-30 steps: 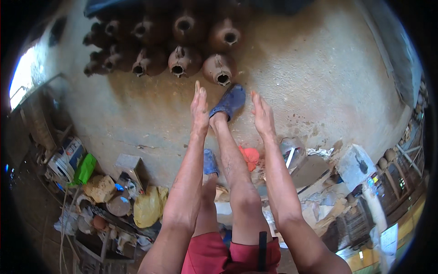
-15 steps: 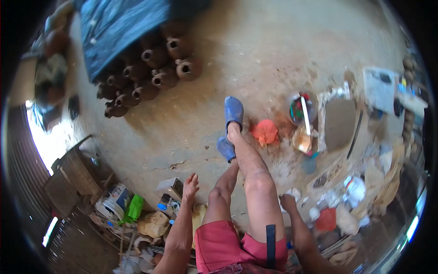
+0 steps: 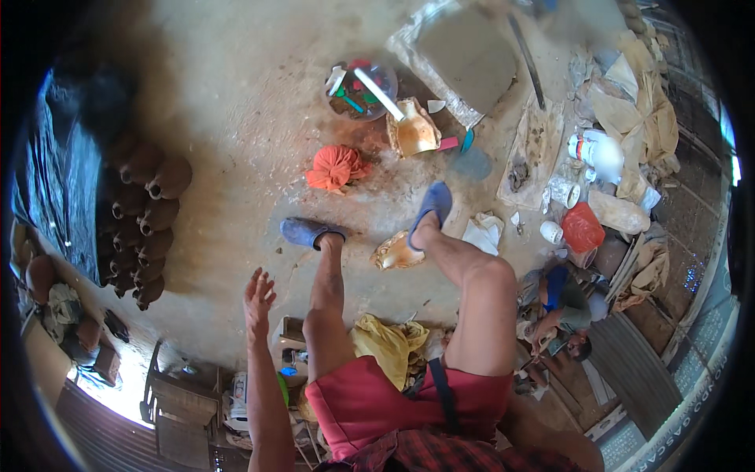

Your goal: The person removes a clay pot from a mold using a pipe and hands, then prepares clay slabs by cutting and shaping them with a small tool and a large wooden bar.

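Grip of left hand (image 3: 258, 293): fingers spread wide, holding nothing, raised above the floor (image 3: 236, 118); right hand out of view, its grip cannot be told; clay pots (image 3: 145, 224) ranked at left beside a dark tarp (image 3: 59, 181), well apart from the hand; blue shoes (image 3: 307, 232) on both feet, the left nearest the hand; orange cloth (image 3: 336, 167) beyond; tan shell-like piece (image 3: 395, 253) touching the right foot.
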A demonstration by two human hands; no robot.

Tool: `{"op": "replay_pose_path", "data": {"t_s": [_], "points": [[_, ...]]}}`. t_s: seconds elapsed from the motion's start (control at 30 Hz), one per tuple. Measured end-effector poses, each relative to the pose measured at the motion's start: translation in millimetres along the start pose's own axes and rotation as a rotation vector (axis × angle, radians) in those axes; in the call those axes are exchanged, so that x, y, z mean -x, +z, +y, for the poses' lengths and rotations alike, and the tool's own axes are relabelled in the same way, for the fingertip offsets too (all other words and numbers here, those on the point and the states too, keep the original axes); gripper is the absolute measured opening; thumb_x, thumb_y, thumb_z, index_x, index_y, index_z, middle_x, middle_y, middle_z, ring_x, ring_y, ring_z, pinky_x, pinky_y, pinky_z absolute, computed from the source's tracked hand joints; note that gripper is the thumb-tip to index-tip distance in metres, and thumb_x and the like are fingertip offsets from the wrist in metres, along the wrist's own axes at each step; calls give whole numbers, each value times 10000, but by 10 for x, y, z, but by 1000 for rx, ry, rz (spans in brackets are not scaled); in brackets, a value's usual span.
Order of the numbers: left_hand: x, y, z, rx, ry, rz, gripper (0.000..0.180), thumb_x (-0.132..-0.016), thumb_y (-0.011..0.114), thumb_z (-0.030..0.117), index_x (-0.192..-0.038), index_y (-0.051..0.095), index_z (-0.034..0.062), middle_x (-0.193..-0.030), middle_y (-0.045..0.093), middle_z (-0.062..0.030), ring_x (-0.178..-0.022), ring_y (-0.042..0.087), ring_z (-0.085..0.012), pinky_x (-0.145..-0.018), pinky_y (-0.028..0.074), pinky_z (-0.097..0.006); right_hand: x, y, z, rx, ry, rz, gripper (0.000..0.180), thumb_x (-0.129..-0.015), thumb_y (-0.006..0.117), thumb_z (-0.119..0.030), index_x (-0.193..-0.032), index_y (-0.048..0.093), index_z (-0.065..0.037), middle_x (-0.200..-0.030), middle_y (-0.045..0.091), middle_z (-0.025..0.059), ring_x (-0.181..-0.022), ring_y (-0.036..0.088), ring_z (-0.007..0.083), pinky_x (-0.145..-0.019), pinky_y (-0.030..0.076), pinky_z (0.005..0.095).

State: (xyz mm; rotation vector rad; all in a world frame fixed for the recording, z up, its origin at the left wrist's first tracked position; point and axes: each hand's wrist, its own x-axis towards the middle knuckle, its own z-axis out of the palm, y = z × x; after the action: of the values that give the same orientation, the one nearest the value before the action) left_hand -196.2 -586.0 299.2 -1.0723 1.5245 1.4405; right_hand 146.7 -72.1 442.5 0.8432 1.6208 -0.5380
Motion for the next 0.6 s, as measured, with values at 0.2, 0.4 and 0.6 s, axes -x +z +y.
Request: {"op": "replay_pose_path", "data": {"t_s": [0.2,0.4,0.6], "points": [[340,450,289,-102,82,87,677,-1076,600,471,-1628,437,116,-1583,545,-150,-1359,588,-296,-1074,478,-448,-533,-771,255,-95,-83,60,342,-1025,542,-327,-972,735,-49,-976,744,215,-888,712,438,-808,556,514],[1304,1240,-606,26,-45,391,607,-1065,634,445,-1567,511,127,-1416,653,-101,-1244,639,-233,-971,524,-418,-1268,-1830,1368,-142,-179,113,342,-1035,544,-325,-971,726,-42,-964,744,207,-883,714,426,-793,550,499],[2205,2528,-1681,78,-104,417,473,-1072,645,311,-1425,629,-2,-1096,758,-58,-1001,706,-162,-863,561,-317,-1745,-3583,2318,-188,-339,430,214,-1059,603,-190,-979,667,-2,-777,692,92,-673,692,158,-573,550,327]]}}
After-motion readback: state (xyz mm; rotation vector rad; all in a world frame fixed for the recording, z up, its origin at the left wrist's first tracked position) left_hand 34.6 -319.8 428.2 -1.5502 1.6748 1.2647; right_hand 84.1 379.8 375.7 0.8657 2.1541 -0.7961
